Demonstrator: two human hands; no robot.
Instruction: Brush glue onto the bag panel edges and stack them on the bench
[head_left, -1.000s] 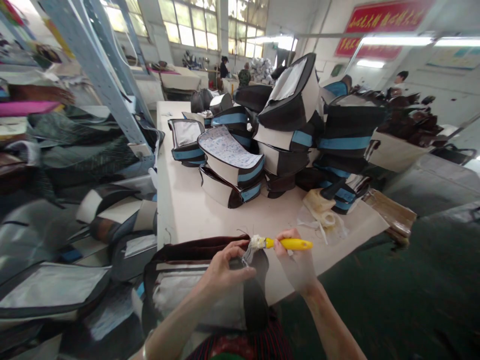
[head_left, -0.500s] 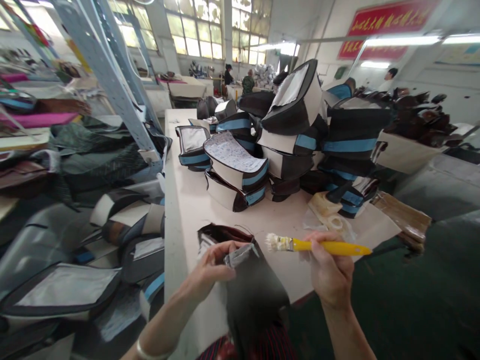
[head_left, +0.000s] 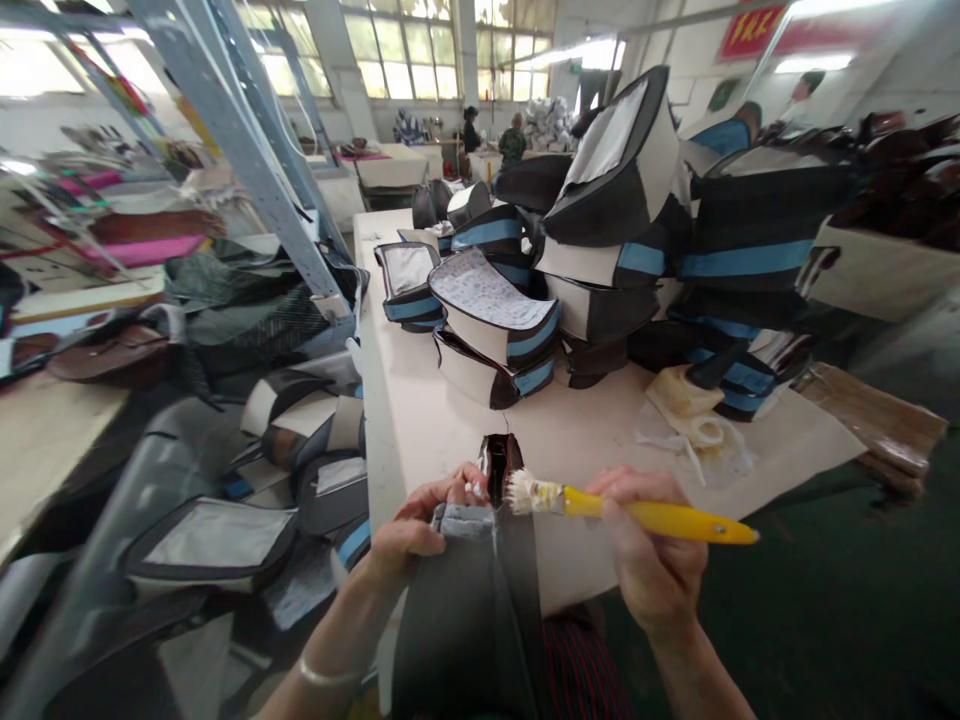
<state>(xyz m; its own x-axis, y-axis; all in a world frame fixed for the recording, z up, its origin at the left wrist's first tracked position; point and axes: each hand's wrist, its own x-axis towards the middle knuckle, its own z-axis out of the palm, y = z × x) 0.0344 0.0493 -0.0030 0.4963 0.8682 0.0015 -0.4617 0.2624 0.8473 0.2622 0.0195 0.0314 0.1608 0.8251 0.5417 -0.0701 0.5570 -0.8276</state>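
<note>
My left hand point(head_left: 420, 520) is closed on the top edge of a dark bag piece point(head_left: 465, 610) with a grey lining fold, held upright at the table's near edge. My right hand point(head_left: 652, 560) grips a yellow-handled brush point(head_left: 637, 512) by its handle. The brush's pale, glue-caked bristles touch the bag's edge just right of my left fingers. The bag hangs down over my lap and hides part of the table edge.
A white table point(head_left: 420, 420) carries stacked bags point(head_left: 600, 240) with blue stripes, black trim and cream panels. A cream glue pot with tape point(head_left: 690, 410) sits to the right. More bag parts point(head_left: 247, 500) are piled on the left under a grey metal rack point(head_left: 247, 160). People stand far back.
The bag piece has been turned and raised, so it now stands narrow and edge-on. The brush swung away to the right, then came back to touch the bag's top edge.
</note>
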